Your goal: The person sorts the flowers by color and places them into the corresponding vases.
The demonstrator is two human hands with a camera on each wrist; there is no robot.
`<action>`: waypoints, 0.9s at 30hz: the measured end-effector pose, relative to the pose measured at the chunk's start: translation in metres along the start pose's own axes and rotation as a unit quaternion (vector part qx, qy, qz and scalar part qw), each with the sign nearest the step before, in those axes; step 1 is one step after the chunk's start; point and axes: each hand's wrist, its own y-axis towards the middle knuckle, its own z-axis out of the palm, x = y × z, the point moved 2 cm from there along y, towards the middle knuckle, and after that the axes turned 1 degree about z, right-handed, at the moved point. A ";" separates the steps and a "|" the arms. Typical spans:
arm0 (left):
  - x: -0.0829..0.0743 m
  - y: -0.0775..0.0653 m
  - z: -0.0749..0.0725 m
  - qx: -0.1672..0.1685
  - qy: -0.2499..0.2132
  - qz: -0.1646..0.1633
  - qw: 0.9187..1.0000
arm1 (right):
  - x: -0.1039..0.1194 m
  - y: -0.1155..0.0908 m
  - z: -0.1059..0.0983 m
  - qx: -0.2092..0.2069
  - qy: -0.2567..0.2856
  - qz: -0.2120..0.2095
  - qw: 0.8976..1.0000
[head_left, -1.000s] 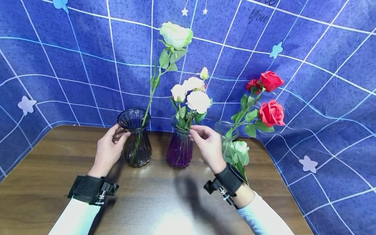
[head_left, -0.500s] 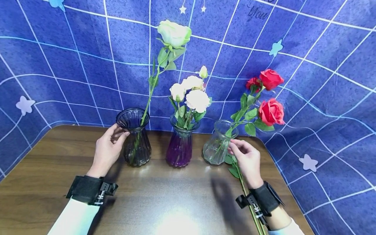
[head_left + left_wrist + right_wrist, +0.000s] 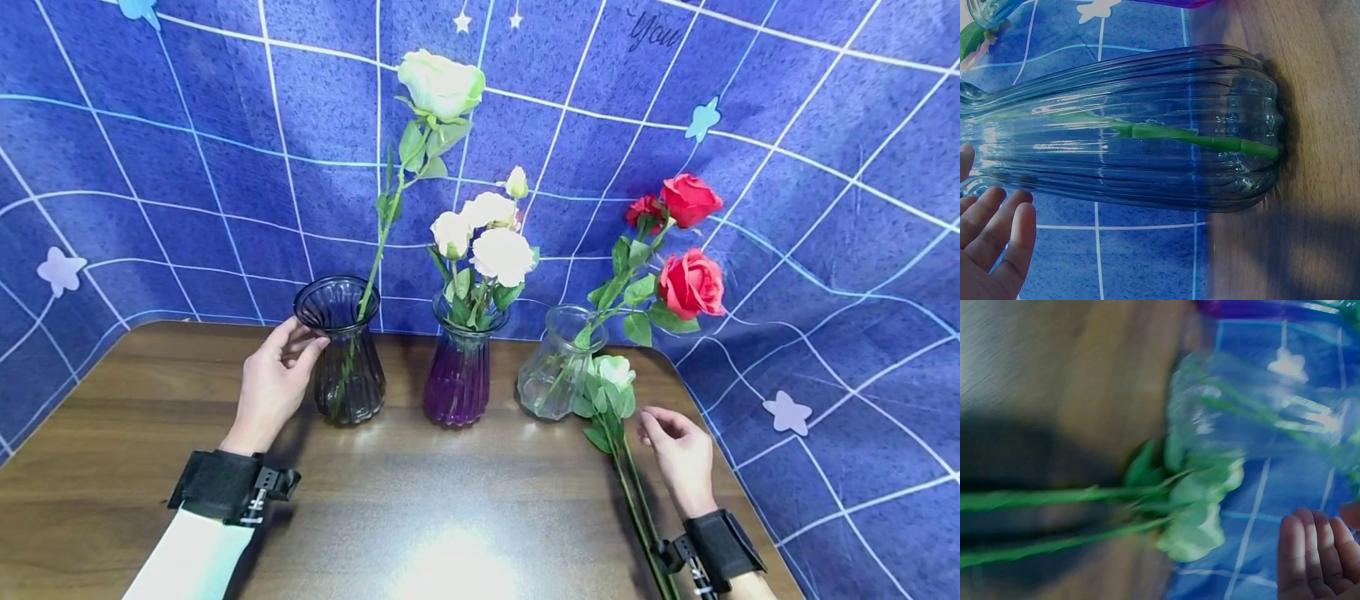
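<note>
My left hand (image 3: pixel 273 379) holds the neck of a dark grey ribbed glass vase (image 3: pixel 350 392), thumb in front and fingers at its left side. One tall white-green rose (image 3: pixel 441 83) leans right out of that vase; its green stem (image 3: pixel 1166 132) reaches the bottom in the left wrist view. At the right, my right hand (image 3: pixel 678 458) hovers with loosely bent fingers, holding nothing. Just left of it, white-green roses (image 3: pixel 615 372) with long stems lie on the table. The right wrist view, blurred, shows these roses (image 3: pixel 1191 534) apart from the hand.
A purple glass vase (image 3: pixel 457 392) with whitish flowers (image 3: pixel 501 256) stands in the middle. Right of it, a clear glass vase (image 3: pixel 551 385) holds red roses (image 3: pixel 692 283) leaning right. Blue grid-patterned cloth (image 3: pixel 225 167) hangs behind the wooden table (image 3: pixel 150 467).
My right hand has moved from the purple vase's flowers, past the clear vase, to the right beside the lying roses. My left hand stays on the dark vase.
</note>
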 end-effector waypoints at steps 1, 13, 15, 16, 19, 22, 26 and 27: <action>0.000 0.000 0.000 0.000 0.001 0.000 1.000 | -0.005 0.001 -0.002 0.004 -0.007 0.008 1.000; 0.000 0.001 0.001 0.001 0.002 -0.001 1.000 | -0.053 0.011 -0.007 0.100 -0.120 0.086 0.984; 0.000 0.001 0.001 0.000 0.002 -0.001 1.000 | -0.060 0.012 -0.007 0.122 -0.144 0.097 0.977; 0.000 0.001 0.001 0.000 0.002 -0.002 1.000 | -0.062 0.013 -0.007 0.132 -0.154 0.099 0.974; 0.000 0.001 0.001 -0.004 0.004 -0.004 1.000 | -0.067 0.015 -0.005 0.150 -0.198 0.087 0.965; 0.000 0.001 0.000 -0.008 0.005 -0.005 1.000 | -0.069 0.018 -0.003 0.160 -0.233 0.072 0.957; 0.000 0.000 0.000 -0.006 0.006 -0.006 1.000 | -0.072 0.020 -0.001 0.172 -0.243 0.071 0.952; 0.000 0.000 0.000 -0.005 0.007 -0.006 1.000 | -0.072 0.020 -0.001 0.175 -0.242 0.071 0.952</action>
